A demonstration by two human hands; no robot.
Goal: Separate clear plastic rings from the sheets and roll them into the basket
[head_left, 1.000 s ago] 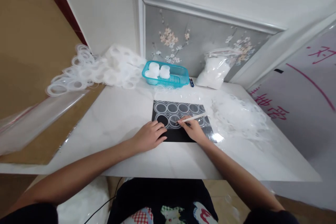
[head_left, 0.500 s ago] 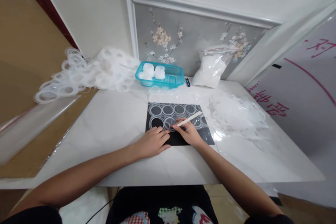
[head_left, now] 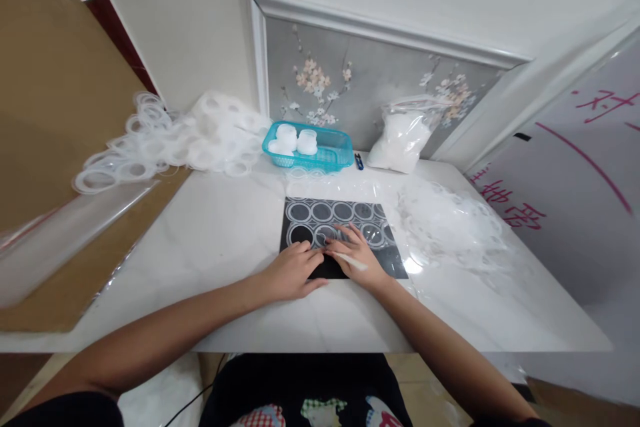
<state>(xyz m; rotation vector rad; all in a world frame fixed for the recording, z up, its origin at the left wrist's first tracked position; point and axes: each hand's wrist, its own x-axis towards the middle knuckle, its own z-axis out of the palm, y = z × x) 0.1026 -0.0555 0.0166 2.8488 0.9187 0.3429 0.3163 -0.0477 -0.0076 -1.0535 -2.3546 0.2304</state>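
A black mat (head_left: pixel 390 260) lies on the white table (head_left: pixel 225 233), covered by a clear sheet with several round rings (head_left: pixel 320 211) cut in it. My left hand (head_left: pixel 291 271) rests flat on the mat's near left corner, fingers pressing the sheet. My right hand (head_left: pixel 356 255) lies beside it over the rings, fingers spread forward, with a thin white stick (head_left: pixel 349 261) tucked under the thumb and pointing back toward me.
A turquoise basket (head_left: pixel 330 157) with white round tubs (head_left: pixel 297 140) stands at the back. A plastic bag of white material (head_left: pixel 400 140) leans on a framed flower picture (head_left: pixel 360 87). Heaps of white rings (head_left: pixel 170 143) lie left, crumpled clear film (head_left: pixel 450 223) right.
My right hand turned the stick from pointing up-right over the rings to lying along the hand, and its fingers spread onto the sheet. The left hand stayed at the mat's corner.
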